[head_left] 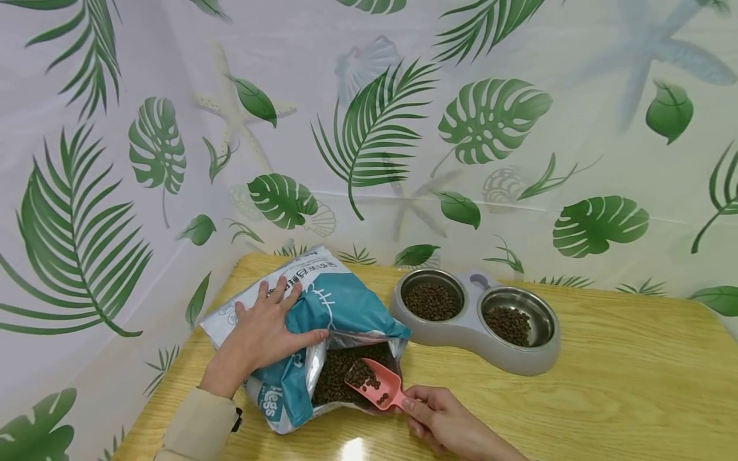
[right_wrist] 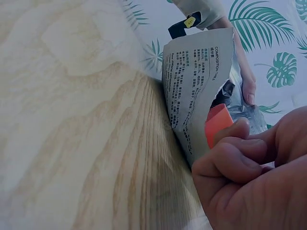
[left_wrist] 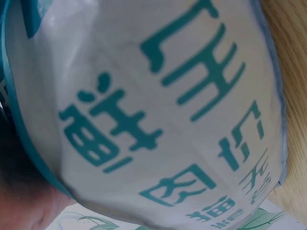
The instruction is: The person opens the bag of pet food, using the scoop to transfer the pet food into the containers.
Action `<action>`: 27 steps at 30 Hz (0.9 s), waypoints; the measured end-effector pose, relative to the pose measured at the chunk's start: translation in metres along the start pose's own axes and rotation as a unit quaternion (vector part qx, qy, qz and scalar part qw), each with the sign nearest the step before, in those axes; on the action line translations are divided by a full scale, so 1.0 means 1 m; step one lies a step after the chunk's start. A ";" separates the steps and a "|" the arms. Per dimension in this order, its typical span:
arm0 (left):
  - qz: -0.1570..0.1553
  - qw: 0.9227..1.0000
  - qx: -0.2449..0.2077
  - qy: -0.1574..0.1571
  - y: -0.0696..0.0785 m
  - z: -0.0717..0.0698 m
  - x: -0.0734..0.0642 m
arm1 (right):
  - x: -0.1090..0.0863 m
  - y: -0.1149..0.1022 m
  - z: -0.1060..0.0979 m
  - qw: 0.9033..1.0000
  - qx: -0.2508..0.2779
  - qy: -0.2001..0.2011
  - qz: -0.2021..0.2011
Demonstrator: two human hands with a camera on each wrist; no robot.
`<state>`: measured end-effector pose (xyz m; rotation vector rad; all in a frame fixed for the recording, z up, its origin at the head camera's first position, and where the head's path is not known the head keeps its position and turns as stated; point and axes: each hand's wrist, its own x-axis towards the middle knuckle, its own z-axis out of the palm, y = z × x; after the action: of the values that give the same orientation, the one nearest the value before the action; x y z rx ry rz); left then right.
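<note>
A teal and white bag of kibble (head_left: 352, 301) lies on its side, its mouth facing the front right. My left hand (head_left: 262, 330) rests on top with fingers spread and the thumb along the opening's edge. In the left wrist view the printed bag (left_wrist: 158, 108) fills most of the picture. My right hand (head_left: 446, 419) grips the handle of a pink scoop (head_left: 387, 381), whose bowl sits inside the bag's mouth with some kibble (head_left: 363, 373) in it. The right wrist view shows the fingers of my right hand (right_wrist: 249, 167) curled round the scoop's handle, its pink end (right_wrist: 218, 125) entering the bag.
A grey double feeder (head_left: 474, 333) stands behind and right of the bag. Its left steel bowl (head_left: 432, 274) and right steel bowl (head_left: 544, 320) both hold kibble. The wooden table (head_left: 634, 378) meets a leaf-print cloth (head_left: 398, 211) at the back and left.
</note>
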<state>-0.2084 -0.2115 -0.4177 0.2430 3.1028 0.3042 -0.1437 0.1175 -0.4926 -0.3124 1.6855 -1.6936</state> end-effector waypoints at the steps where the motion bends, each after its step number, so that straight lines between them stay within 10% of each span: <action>1: 0.000 1.000 0.000 0.001 0.000 0.000 0.000 | 0.000 0.000 0.000 1.000 0.003 -0.001 0.000; 27: 0.001 1.000 -0.003 0.004 -0.001 0.000 -0.001 | -0.012 -0.012 -0.001 0.991 0.068 -0.078 -0.086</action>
<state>-0.2078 -0.2120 -0.4182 0.2449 3.1092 0.3160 -0.1393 0.1243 -0.4774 -0.5234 1.4556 -1.8491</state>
